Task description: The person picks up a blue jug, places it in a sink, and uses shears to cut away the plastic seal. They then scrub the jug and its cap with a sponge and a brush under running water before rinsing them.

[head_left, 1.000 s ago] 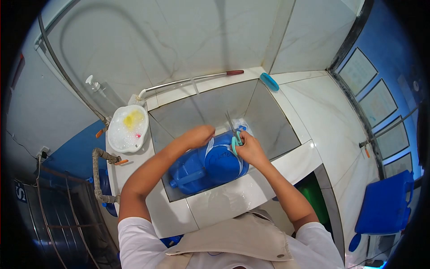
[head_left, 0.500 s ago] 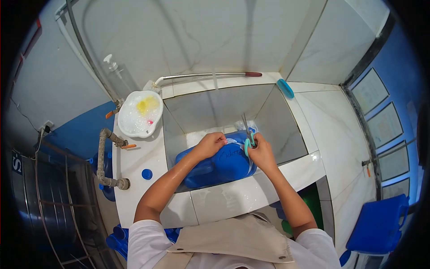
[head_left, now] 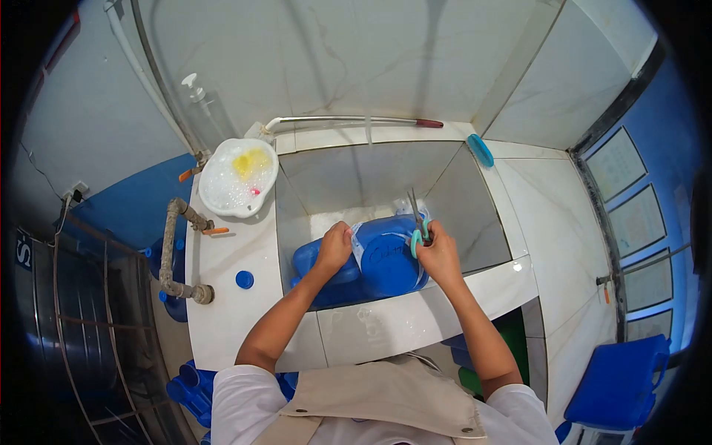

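Note:
A large blue water jug (head_left: 386, 268) lies on its side in a deep tiled sink (head_left: 475, 222). My left hand (head_left: 335, 248) presses on the jug's upper side, near a clear plastic film around it. My right hand (head_left: 439, 252) grips scissors with teal handles (head_left: 417, 222), blades pointing up and away, at the jug's right end. A piece of clear plastic wrap (head_left: 415, 206) sits just behind the scissors.
A white basin of soapy water with a yellow sponge (head_left: 237, 178) sits on the left counter, next to a pump bottle (head_left: 204, 104). A blue cap (head_left: 245, 279) lies on the counter. A blue brush (head_left: 480, 150) rests at the sink's far right corner. More blue jugs (head_left: 189, 386) stand below left, and a blue chair (head_left: 619, 382) at the right.
My left hand slid from the jug's far side toward its near left part. The view shifted, so the sink sits lower and more to the right. The scissors stay at the jug's right end.

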`<control>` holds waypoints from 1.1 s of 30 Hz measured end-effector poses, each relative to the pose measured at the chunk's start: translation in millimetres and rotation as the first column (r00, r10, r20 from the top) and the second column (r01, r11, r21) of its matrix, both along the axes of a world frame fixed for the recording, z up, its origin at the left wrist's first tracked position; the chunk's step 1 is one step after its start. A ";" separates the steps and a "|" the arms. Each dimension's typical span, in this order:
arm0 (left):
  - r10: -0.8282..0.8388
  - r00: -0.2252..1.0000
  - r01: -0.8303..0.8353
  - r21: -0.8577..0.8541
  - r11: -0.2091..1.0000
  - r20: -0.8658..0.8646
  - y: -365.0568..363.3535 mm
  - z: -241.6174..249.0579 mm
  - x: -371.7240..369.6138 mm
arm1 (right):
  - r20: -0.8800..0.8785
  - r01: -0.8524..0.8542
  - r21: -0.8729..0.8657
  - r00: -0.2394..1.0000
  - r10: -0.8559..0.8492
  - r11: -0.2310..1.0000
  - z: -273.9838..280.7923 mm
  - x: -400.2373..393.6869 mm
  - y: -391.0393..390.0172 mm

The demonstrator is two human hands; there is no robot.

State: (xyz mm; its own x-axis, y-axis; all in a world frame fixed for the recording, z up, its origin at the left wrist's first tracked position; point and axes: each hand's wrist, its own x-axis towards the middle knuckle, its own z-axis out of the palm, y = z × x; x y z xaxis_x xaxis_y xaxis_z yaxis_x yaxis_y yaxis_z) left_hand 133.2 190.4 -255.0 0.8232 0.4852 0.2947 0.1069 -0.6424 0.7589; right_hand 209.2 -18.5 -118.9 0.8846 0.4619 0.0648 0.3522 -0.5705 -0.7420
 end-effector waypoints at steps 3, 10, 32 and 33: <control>0.055 0.996 -0.070 -0.219 0.973 -0.072 -3.1 4.1 -4.7 | 0.013 -0.005 0.029 1.000 0.005 1.000 -9.6 0.9 -0.8; -0.187 0.975 0.220 -0.606 0.765 0.118 -19.5 31.7 -39.6 | -0.153 -0.055 0.213 0.984 0.088 0.976 -24.1 12.8 -12.0; 0.144 0.981 -0.191 0.481 0.855 0.132 -71.5 121.4 8.4 | -0.211 -0.321 0.410 0.877 0.431 0.854 -38.2 30.2 -52.3; 0.238 0.950 -0.312 0.614 0.725 0.202 -62.8 118.9 14.5 | -0.121 -0.313 0.411 0.912 0.392 0.856 -43.0 22.2 -51.0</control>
